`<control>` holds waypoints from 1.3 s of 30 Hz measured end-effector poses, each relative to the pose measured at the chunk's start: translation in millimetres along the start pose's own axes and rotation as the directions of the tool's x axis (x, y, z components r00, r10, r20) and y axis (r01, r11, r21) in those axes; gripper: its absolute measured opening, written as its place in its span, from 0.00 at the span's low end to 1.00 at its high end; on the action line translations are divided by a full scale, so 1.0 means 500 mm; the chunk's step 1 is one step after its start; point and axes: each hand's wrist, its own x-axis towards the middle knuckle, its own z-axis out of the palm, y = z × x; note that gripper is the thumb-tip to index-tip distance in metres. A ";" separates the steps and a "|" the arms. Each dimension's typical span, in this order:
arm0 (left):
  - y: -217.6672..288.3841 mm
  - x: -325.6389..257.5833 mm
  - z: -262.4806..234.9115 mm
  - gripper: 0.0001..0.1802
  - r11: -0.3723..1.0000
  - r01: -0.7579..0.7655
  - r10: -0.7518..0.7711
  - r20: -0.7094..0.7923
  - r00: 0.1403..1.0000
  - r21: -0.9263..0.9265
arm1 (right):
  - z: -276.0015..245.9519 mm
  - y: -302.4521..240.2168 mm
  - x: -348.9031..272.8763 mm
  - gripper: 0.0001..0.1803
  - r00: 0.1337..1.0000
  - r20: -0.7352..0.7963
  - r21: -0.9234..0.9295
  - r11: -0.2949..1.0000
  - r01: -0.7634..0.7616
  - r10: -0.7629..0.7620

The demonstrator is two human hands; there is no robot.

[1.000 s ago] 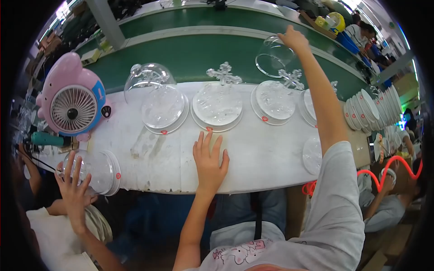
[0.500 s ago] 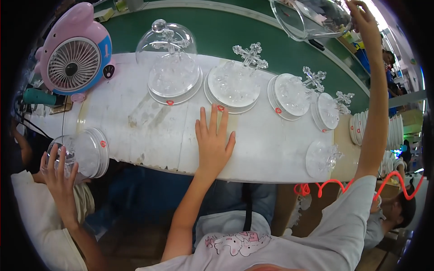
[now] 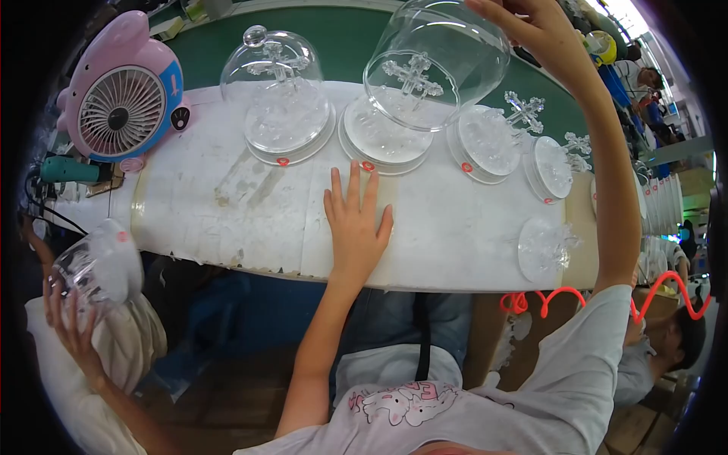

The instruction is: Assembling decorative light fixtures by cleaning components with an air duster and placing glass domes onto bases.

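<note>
My right hand (image 3: 538, 34), at the top of the view, grips a clear dome cover (image 3: 444, 64) near its knob end, which the fingers hide. The dome is tilted, its open rim over a round white base (image 3: 379, 140) and around the clear ornate cross (image 3: 413, 73) standing there. My left hand (image 3: 356, 231) lies flat on the table with fingers spread, holding nothing, its fingertips close to that base's red mark. To the left, a finished-looking dome (image 3: 269, 95) covers another cross on its base.
More white bases with crosses (image 3: 489, 144) stand along the right of the white table (image 3: 250, 220). A pink fan (image 3: 117, 98) stands at far left. Below it a co-worker's hand (image 3: 76, 326) holds a domed piece (image 3: 106, 262). A red coiled hose (image 3: 561, 296) hangs at right.
My right hand has brought the dome from the upper right leftward and down, over the base in front of my left hand. The co-worker's domed piece has moved leftward, away from the table edge.
</note>
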 end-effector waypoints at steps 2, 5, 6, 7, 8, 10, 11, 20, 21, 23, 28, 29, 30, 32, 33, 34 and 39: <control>0.001 0.001 0.002 0.29 1.000 0.001 -0.001 -0.005 1.000 -0.011 | 0.010 0.006 0.000 0.12 0.999 0.035 -0.019 1.000 -0.020 0.020; 0.000 0.000 0.004 0.29 1.000 0.002 -0.002 -0.007 1.000 -0.018 | 0.029 0.014 0.002 0.12 0.995 0.028 -0.041 0.995 0.092 -0.091; -0.001 -0.001 0.004 0.29 1.000 0.003 -0.003 -0.005 1.000 -0.020 | 0.033 0.009 0.002 0.13 0.994 0.093 -0.089 0.994 0.066 -0.057; -0.002 -0.002 0.004 0.29 1.000 0.006 -0.006 -0.004 1.000 -0.017 | 0.037 0.000 0.003 0.14 0.987 0.157 -0.137 0.990 0.043 -0.021; -0.003 -0.002 0.003 0.28 1.000 0.008 -0.008 -0.004 1.000 -0.014 | 0.043 -0.009 0.002 0.14 0.987 0.159 -0.136 0.990 0.041 -0.019; -0.003 -0.002 0.002 0.28 1.000 0.007 -0.007 -0.003 1.000 -0.017 | 0.053 -0.023 -0.002 0.15 0.973 0.222 -0.135 0.990 -0.038 0.067; -0.003 -0.002 0.001 0.28 1.000 0.004 -0.004 -0.004 1.000 -0.019 | 0.057 -0.020 -0.002 0.15 0.972 0.223 -0.132 0.990 -0.039 0.068; -0.001 -0.001 0.003 0.27 1.000 0.002 -0.002 0.005 1.000 -0.024 | 0.085 -0.007 -0.001 0.16 0.955 0.297 -0.135 0.991 0.021 0.020; -0.001 -0.001 0.003 0.27 1.000 0.001 -0.001 0.008 1.000 -0.025 | 0.088 -0.003 -0.001 0.16 0.957 0.290 -0.130 0.991 0.035 0.005; -0.003 -0.002 0.004 0.27 1.000 0.000 0.000 0.008 1.000 -0.014 | 0.092 -0.003 -0.001 0.16 0.959 0.282 -0.123 0.991 0.045 -0.009; -0.002 -0.002 0.002 0.28 1.000 0.003 -0.003 0.016 1.000 -0.007 | 0.091 -0.003 0.006 0.16 0.942 0.334 -0.116 0.992 0.047 -0.005; -0.001 -0.001 0.003 0.28 1.000 0.007 -0.007 0.016 1.000 -0.006 | 0.091 0.000 0.007 0.16 0.943 0.333 -0.117 0.992 0.043 -0.001; 0.000 -0.001 0.004 0.28 1.000 0.005 -0.004 0.018 1.000 -0.008 | 0.091 0.005 0.008 0.15 0.943 0.326 -0.089 0.992 0.094 -0.060; -0.002 -0.003 0.004 0.28 1.000 0.009 -0.009 0.016 1.000 0.000 | 0.095 0.011 0.008 0.15 0.941 0.315 -0.058 0.988 0.144 -0.119; -0.003 -0.003 0.002 0.28 1.000 0.007 -0.007 0.018 1.000 0.001 | 0.098 0.013 0.008 0.15 0.942 0.299 -0.040 0.984 0.174 -0.154; -0.002 -0.003 0.001 0.28 1.000 0.011 -0.011 0.023 1.000 -0.001 | 0.100 0.011 0.008 0.15 0.941 0.284 -0.024 0.979 0.202 -0.187; -0.002 -0.002 0.002 0.28 1.000 0.012 -0.011 0.032 0.999 -0.005 | 0.094 0.008 0.010 0.15 0.941 0.318 -0.043 0.990 0.134 -0.114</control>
